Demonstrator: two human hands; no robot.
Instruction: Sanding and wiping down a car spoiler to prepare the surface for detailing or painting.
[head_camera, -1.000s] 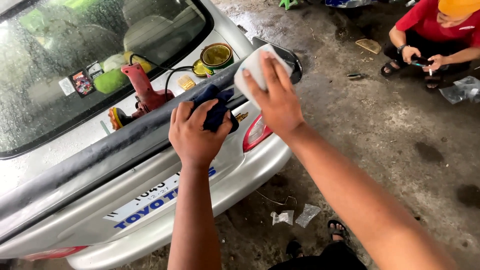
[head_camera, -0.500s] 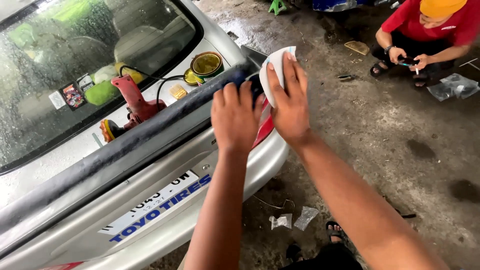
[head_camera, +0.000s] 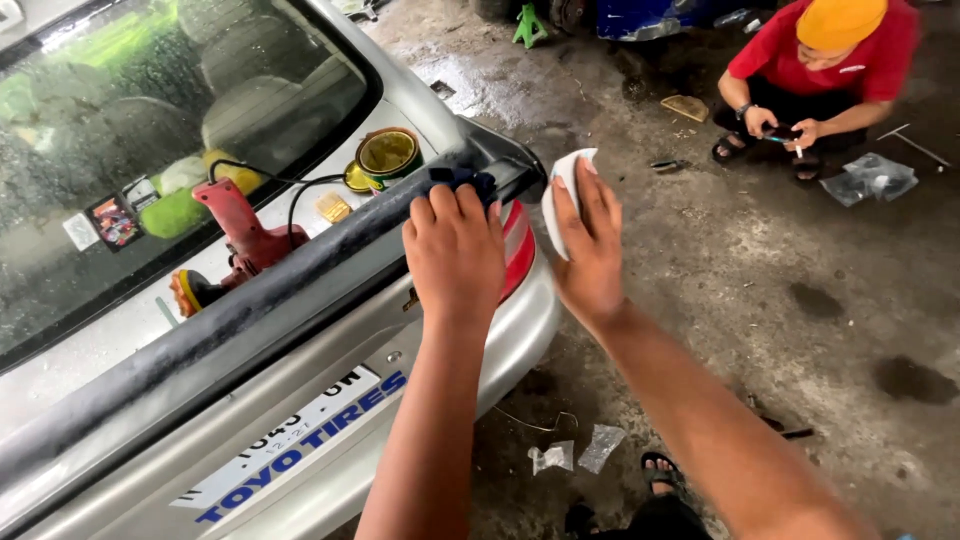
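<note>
- Pressing palm-down, left hand (head_camera: 455, 250) lay on the right end of the dark spoiler (head_camera: 230, 330), fingers curled over a blue cloth (head_camera: 462, 180) bunched at the spoiler's far edge; gripped that cloth against the surface.
- Held just beside, off the car's right rear corner: right hand (head_camera: 590, 255), fingers flat and extended along a white pad (head_camera: 560, 195), pad upright, clamped between thumb and fingers.
- Sat near the red tail light (head_camera: 517, 250), which showed between the two hands; whether the pad touched the car, cannot tell.
- Rested on the silver trunk lid (head_camera: 150, 310) beyond the spoiler, well apart from the hands: a red polisher (head_camera: 235, 235) with its black cord, and an open round tin (head_camera: 387, 152).
- Stretched open to the right of the bumper edge: wet concrete floor (head_camera: 760, 280), bare near the corner, with bits of plastic wrap (head_camera: 575, 452) lower down.
- Crouched far across that floor: a person in red (head_camera: 820, 60), well away from both hands.
</note>
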